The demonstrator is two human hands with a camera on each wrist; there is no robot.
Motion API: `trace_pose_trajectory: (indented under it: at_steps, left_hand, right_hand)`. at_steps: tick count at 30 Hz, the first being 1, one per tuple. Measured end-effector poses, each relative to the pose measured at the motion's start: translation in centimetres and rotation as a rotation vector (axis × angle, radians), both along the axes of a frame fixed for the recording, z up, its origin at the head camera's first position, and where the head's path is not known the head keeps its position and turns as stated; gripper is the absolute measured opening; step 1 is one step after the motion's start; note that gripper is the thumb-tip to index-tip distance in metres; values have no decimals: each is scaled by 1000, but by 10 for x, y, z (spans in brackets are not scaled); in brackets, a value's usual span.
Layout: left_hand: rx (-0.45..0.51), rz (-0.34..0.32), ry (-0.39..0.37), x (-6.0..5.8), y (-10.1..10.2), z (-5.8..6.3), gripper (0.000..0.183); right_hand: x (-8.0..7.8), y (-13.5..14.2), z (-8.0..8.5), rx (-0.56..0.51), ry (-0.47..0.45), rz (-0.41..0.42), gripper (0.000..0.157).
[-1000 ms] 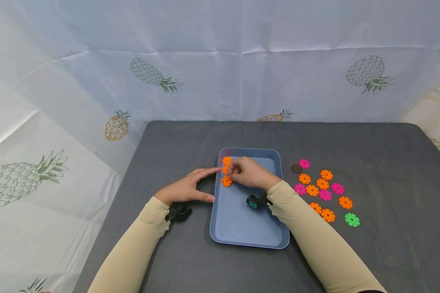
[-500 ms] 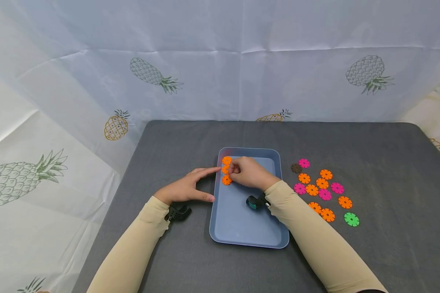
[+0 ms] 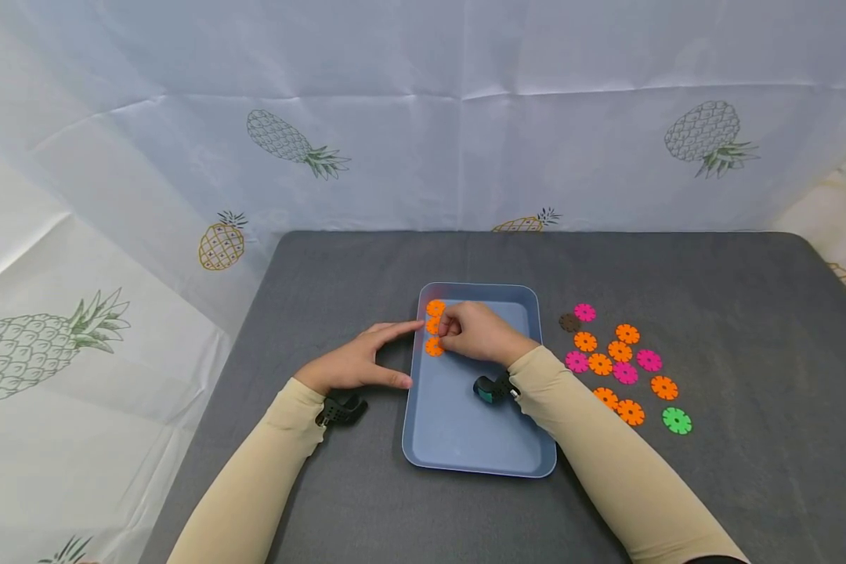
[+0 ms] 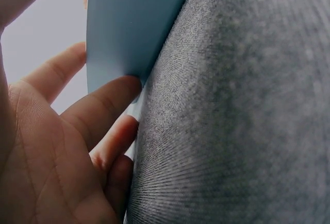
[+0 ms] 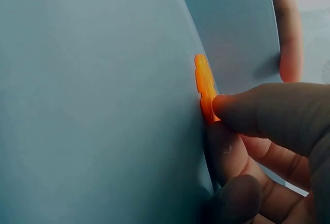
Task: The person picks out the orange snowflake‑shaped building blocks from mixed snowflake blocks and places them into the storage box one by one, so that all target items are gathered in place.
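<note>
A blue tray [image 3: 482, 423] lies on the grey table, with a column of orange notched plastic discs along its inner left side. My right hand [image 3: 482, 335] is inside the tray, pinching the nearest orange notched disc [image 3: 433, 347] between thumb and finger; in the right wrist view this orange disc [image 5: 204, 85] lies by the foot of the tray wall. Curled fingers partly cover the middle disc [image 3: 432, 325]; the far disc [image 3: 435, 308] shows more fully. Fingers spread, my left hand [image 3: 356, 362] touches the tray's left outer wall with fingertip and thumb.
Right of the tray, several loose notched discs lie on the table: orange ones [image 3: 627, 334], pink ones [image 3: 649, 360], a brown one [image 3: 569, 323] and a green one [image 3: 677, 421]. My right sleeve [image 3: 606, 454] passes over the tray's right rim. A pineapple-print cloth [image 3: 423, 157] hangs behind.
The nearest orange disc has shifted very slightly toward the middle one. Both hands stay in almost the same places.
</note>
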State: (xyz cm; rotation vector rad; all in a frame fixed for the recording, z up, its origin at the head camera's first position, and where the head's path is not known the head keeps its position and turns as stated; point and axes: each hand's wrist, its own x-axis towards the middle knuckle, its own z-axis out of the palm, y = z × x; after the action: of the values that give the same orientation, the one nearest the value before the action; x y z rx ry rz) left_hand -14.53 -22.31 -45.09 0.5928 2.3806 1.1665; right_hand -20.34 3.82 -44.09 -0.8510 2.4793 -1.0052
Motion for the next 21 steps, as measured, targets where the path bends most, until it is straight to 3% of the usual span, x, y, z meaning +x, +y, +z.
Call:
trace_pose_trajectory:
  at_steps: [21]
  left_hand:
    - [13, -8, -9, -1, -1, 1, 93]
  right_hand:
    - [1, -1, 0, 40, 47, -14, 8]
